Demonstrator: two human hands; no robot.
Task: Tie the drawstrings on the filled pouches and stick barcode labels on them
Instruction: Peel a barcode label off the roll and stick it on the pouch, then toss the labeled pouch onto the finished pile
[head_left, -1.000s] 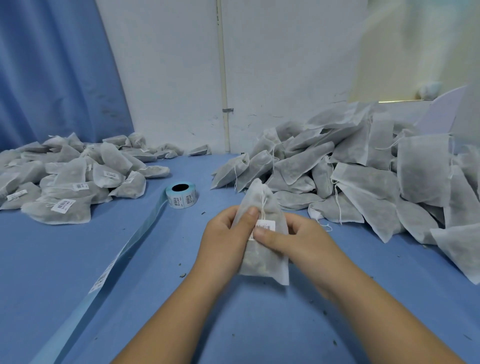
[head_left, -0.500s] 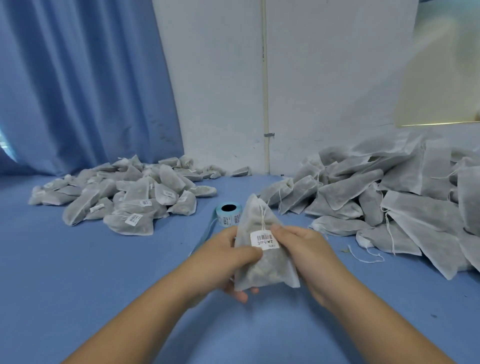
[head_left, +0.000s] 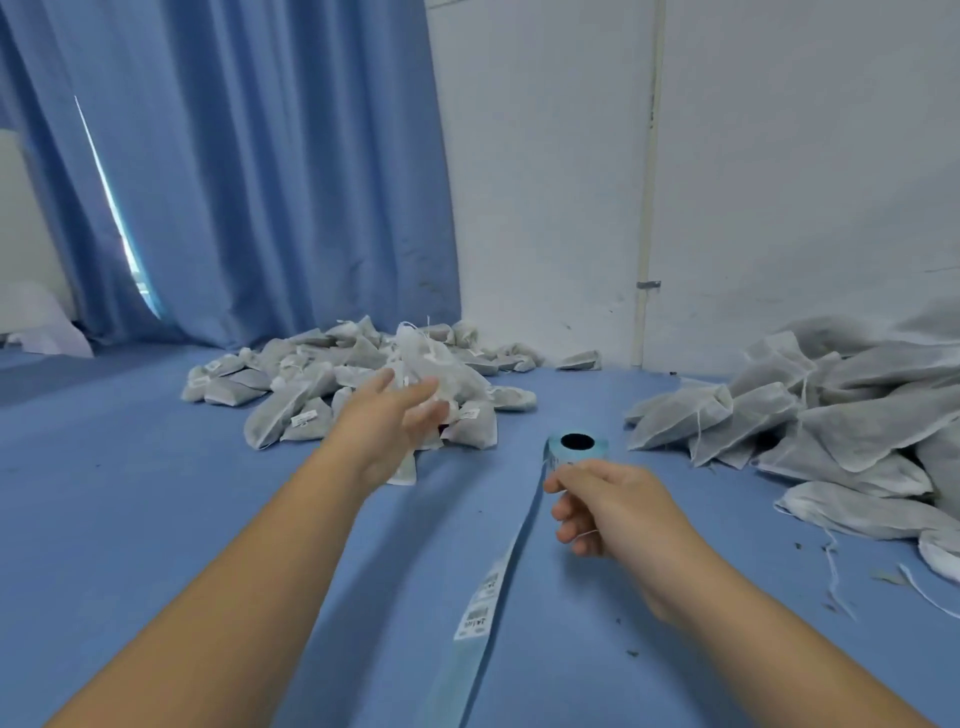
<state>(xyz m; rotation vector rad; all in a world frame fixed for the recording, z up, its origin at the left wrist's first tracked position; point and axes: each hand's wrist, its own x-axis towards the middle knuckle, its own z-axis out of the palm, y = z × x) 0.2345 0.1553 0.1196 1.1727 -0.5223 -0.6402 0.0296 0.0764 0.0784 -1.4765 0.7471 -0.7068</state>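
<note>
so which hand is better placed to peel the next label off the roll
Right. The right hand hangs just in front of the label roll, beside its strip; the left hand is stretched out at the labelled pile.

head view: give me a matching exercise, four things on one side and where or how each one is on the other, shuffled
1. light blue roll of barcode labels
2. heap of labelled white fabric pouches
3. heap of unlabelled white fabric pouches
4. left hand

a. right side, by the white wall
b. fingers straight, stretched toward the left heap
c. left side, before the blue curtain
d. on the blue table, between the heaps

Pairs: 1-d, 2-c, 3-a, 4-b
</note>
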